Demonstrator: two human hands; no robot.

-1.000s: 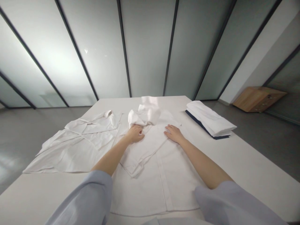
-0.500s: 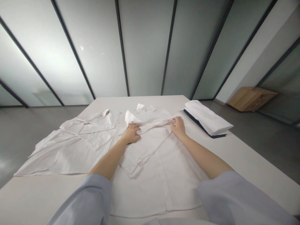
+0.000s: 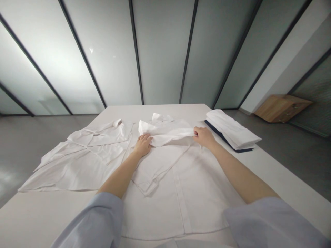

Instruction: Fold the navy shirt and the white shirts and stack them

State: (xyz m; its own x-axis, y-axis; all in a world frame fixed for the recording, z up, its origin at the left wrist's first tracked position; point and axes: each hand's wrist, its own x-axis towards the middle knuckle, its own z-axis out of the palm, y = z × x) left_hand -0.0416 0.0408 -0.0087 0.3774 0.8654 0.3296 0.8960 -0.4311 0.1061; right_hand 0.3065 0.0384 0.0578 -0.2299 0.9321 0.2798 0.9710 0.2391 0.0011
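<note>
A long white coat (image 3: 191,193) with a collar lies spread before me, its lower edge toward me. My right hand (image 3: 204,137) is closed, pinching the right end of its white sleeve (image 3: 173,134), which runs across the upper part. That end is drawn taut and slightly raised. My left hand (image 3: 143,145) rests palm down at the sleeve's left end, fingers laid over the cloth and pressing it. Another sleeve lies folded slantwise across the coat's middle, below my hands. The coat's collar (image 3: 156,117) points to the far side.
A second white coat (image 3: 77,162) lies rumpled on the table's left. Folded white cloth (image 3: 230,127) sits on a dark navy piece (image 3: 244,150) at the right. Beyond the white table (image 3: 281,172) stand frosted glass panels (image 3: 162,51) and a wooden cabinet (image 3: 271,106).
My right hand has moved right, pulling the sleeve end outward, so the cloth is straighter and smoother. My left hand has shifted slightly left and stays on the cloth.
</note>
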